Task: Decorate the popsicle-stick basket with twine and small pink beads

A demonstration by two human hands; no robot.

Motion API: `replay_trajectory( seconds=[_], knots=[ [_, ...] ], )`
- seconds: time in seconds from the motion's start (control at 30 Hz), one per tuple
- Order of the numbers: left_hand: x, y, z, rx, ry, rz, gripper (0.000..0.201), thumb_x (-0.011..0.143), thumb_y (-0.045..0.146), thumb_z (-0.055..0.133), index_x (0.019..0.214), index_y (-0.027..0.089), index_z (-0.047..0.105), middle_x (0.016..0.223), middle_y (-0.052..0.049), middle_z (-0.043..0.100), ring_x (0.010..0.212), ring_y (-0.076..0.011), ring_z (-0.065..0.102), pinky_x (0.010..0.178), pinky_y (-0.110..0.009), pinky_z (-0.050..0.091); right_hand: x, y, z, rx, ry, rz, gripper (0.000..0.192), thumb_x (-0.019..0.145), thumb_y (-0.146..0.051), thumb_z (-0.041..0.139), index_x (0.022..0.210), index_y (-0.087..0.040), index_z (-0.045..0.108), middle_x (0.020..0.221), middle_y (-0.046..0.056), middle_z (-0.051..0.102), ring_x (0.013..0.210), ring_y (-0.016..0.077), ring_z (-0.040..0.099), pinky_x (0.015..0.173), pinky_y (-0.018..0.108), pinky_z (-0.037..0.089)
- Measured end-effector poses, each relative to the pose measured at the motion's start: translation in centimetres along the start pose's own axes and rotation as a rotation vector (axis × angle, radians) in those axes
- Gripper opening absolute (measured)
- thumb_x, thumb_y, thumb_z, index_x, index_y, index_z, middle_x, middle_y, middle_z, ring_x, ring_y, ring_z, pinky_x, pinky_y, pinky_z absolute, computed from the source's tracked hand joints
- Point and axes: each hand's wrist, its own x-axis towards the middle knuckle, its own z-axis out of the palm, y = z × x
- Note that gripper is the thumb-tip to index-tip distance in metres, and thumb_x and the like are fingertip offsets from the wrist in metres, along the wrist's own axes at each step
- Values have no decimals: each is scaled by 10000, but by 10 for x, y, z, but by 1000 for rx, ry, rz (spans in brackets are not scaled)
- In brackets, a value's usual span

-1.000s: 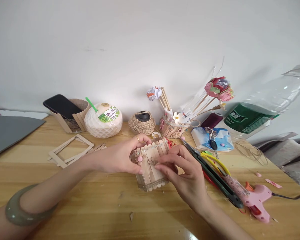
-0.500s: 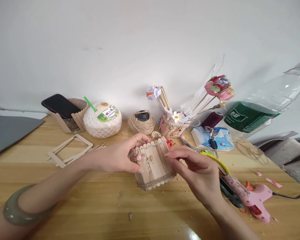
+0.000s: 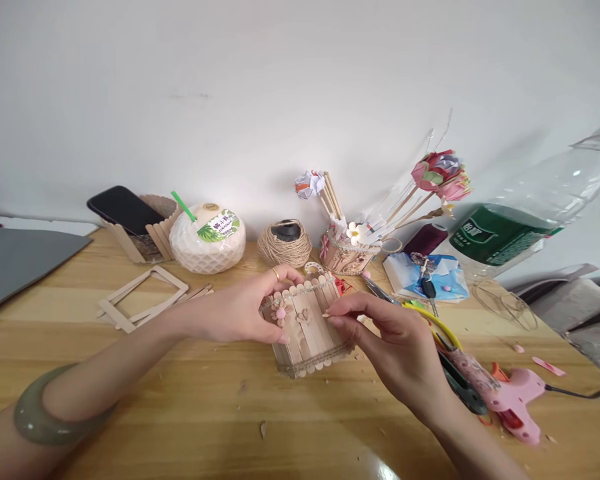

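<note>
A small craft-stick box is tilted above the table, with twine trim along its upper and lower edges. On its front are a flower with a pink centre and a small heart-shaped wooden piece. My left hand grips the box at its left side, thumb on the front and fingers behind. My right hand is closed in a pinch at the front's right part. A tiny pale piece shows at its fingertips, too small to name.
Behind stand a wrapped coconut, a twine ball and a decorated holder with paper flowers. At right lie a pink glue gun, pliers and a large plastic bottle. A stick frame lies left.
My right hand's fingertips have shifted slightly left over the box front, and the tiny piece in them now shows. My left hand keeps its grip on the box.
</note>
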Motion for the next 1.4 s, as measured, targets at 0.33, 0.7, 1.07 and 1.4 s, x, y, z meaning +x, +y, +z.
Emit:
replay_trajectory(
  seconds=[0.33,0.7,1.07,1.4],
  knots=[
    [-1,0,2,-47,-15,-12,504,742,275,660,1151,263,365,1118,-40,541,1057,-240,519,838,-355,430,7,-2,-3,-125,34,-230,130,822,-111,555,833,-221,624,823,18,628,765,143,602,654,258,505],
    [0,1,1,-24,4,-14,509,733,278,657,1158,259,379,1110,-36,533,1055,-233,515,863,-371,421,4,3,-2,-172,36,-317,145,814,-108,572,878,-219,639,836,26,638,762,144,610,664,271,519],
    [-1,-1,0,-35,-5,-4,511,737,285,659,1158,260,368,1108,-40,532,1053,-237,517,865,-369,424,6,1,0,-186,60,-347,117,800,-111,591,825,-218,629,793,21,637,719,142,611,631,266,523],
    [-1,-1,1,-21,3,4,506,745,276,656,1159,272,364,1179,-29,501,1123,-230,475,909,-360,391,4,0,-4,-189,47,-468,127,797,-71,591,861,-179,604,780,38,612,711,135,593,625,254,500]
  ],
)
